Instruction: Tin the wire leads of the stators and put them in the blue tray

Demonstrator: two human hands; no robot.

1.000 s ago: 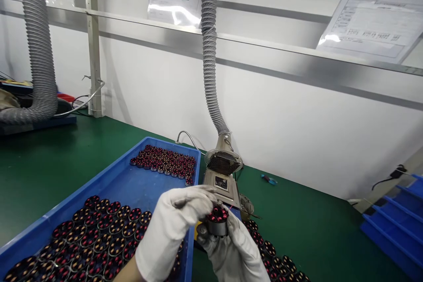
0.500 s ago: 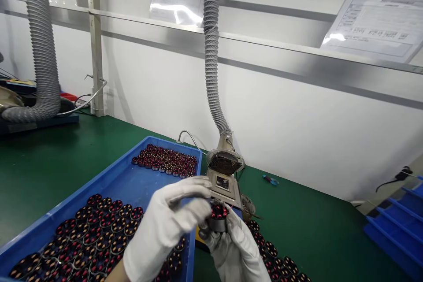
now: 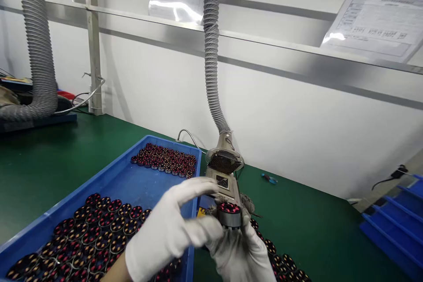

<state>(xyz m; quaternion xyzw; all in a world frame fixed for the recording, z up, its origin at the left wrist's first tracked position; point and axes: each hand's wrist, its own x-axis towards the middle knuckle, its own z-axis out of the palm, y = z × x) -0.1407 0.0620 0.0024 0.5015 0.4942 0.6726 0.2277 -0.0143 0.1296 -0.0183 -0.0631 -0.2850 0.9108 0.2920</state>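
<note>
A round metal part (image 3: 229, 216) with a dark top and red pieces inside is held upright in my right hand (image 3: 239, 249), which wears a white glove with darkened fingertips. My left hand (image 3: 175, 224), also in a white glove, is beside the part on its left, thumb and fingers apart and slightly blurred. Behind both hands stands a small metal device with a square window (image 3: 223, 181). To the left, a blue tray (image 3: 130, 180) holds many similar round parts in a near group (image 3: 94, 233) and a far group (image 3: 165, 158).
More round parts (image 3: 280, 264) lie on the green table (image 3: 313, 224) at the right of my hands. A grey hose (image 3: 212, 48) hangs down to a round hood (image 3: 224, 160). Small blue-handled cutters (image 3: 269, 179) lie behind. Blue racks (image 3: 396, 224) stand at the far right.
The round part in my right hand has shifted slightly right and now shows more of its metal side. My left hand has moved right and its thumb is more spread.
</note>
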